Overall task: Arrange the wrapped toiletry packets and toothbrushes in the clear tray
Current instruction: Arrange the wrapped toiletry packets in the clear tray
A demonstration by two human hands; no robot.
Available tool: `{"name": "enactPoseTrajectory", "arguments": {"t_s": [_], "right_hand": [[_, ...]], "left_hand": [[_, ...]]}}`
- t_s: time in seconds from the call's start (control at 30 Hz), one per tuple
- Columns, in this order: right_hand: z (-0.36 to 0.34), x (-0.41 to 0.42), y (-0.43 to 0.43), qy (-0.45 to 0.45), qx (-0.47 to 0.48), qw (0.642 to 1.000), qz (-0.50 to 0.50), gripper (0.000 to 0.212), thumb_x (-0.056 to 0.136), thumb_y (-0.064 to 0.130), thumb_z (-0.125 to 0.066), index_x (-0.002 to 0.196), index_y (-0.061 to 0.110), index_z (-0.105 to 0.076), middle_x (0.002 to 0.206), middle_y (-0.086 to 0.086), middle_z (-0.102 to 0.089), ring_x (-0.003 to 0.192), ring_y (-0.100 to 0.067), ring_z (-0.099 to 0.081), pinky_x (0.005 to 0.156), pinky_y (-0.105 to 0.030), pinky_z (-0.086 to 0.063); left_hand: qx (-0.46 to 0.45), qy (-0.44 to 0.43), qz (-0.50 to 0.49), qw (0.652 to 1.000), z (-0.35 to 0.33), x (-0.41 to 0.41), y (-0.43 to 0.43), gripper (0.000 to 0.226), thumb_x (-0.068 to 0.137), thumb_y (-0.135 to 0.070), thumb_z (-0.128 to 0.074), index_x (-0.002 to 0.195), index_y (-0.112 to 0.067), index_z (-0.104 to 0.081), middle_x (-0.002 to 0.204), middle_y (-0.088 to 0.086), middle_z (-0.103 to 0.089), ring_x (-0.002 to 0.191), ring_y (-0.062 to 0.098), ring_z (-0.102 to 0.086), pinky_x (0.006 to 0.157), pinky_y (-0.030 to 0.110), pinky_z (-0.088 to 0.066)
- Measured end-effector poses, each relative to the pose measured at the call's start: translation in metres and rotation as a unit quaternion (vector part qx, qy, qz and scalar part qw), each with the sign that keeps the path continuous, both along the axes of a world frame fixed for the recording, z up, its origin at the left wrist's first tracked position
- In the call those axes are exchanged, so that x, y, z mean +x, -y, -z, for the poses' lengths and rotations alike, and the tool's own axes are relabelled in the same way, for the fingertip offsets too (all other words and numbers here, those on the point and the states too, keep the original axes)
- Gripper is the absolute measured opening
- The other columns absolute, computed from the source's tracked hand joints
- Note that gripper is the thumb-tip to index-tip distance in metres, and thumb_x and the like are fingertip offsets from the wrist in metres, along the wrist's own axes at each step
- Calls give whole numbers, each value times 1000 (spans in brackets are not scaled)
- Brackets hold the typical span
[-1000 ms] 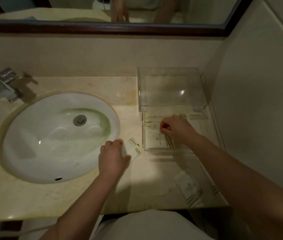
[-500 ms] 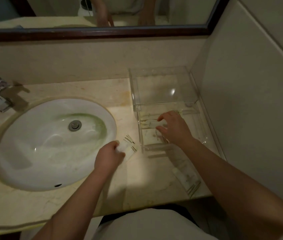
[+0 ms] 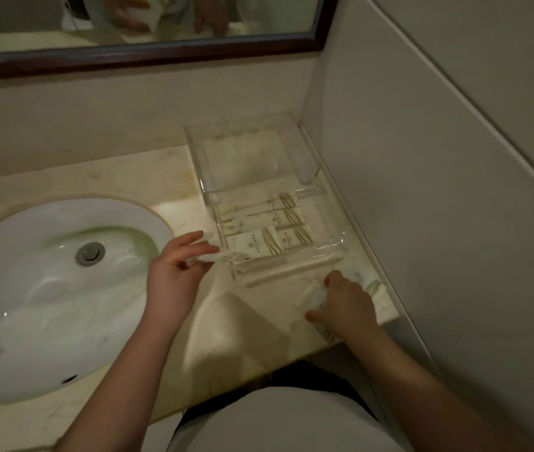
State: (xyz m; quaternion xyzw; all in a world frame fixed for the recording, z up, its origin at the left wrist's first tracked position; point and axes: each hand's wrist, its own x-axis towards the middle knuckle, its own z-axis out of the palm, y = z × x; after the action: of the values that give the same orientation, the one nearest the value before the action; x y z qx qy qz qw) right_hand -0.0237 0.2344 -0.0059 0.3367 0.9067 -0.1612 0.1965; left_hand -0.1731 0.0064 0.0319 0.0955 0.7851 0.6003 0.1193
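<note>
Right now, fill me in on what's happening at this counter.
A person is stocking a clear tray beside the sink. The left hand pinches a small packet at the tray's near-left corner. The right hand grips loose packets on the counter in front of the tray, by the wall. Several stowed packets lie flat in the tray's near section; the far section looks empty.

Hotel bathrm: sink, mirror, marble counter, wrapped toiletries.
</note>
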Motion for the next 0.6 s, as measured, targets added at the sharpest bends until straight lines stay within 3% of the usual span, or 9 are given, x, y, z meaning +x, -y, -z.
{"name": "enactPoseTrajectory", "arguments": {"t_s": [0.1, 0.17, 0.27, 0.4, 0.6], "right_hand": [[-1, -4, -3, -13, -76, 997, 13, 41, 70, 44, -74, 95, 20, -52, 90, 2, -58, 84, -18, -58, 70, -31, -48], [-7, -6, -8, -41, -143, 989, 8, 23, 77, 37, -69, 78, 24, -50, 78, 6, -53, 71, -10, -52, 61, -26, -41], [-27, -11, -19, -114, -309, 943, 58, 4, 83, 28, -68, 83, 26, -64, 83, 9, -67, 76, -5, -64, 71, -24, -52], [-49, -24, -38, -186, -405, 885, 137, 14, 85, 23, -69, 98, 24, -72, 96, 4, -75, 90, -13, -72, 85, -39, -58], [-60, -40, -59, -240, -517, 801, 184, 15, 88, 20, -66, 101, 20, -74, 101, -2, -76, 96, -21, -72, 92, -46, -54]], "left_hand": [[17, 15, 29, 999, 1, 6, -13, 47, 79, 17, -61, 88, -26, -75, 141, -4, -52, 118, 0, -57, 94, 18, -49], [26, 15, 34, 999, -1, 10, -21, 49, 79, 19, -59, 87, -26, -76, 143, -4, -49, 122, 2, -55, 98, 22, -49], [65, 19, 40, 997, -10, 13, -33, 37, 79, 17, -62, 87, -16, -76, 138, 1, -55, 113, 2, -61, 91, 19, -52], [74, 3, 27, 997, -14, 16, -48, 31, 78, 16, -65, 86, -11, -76, 134, 1, -58, 112, 2, -61, 87, 17, -52], [105, 26, -34, 994, -18, 23, -67, 43, 77, 16, -66, 78, -25, -79, 127, -6, -64, 113, 6, -62, 82, 17, -53]]}}
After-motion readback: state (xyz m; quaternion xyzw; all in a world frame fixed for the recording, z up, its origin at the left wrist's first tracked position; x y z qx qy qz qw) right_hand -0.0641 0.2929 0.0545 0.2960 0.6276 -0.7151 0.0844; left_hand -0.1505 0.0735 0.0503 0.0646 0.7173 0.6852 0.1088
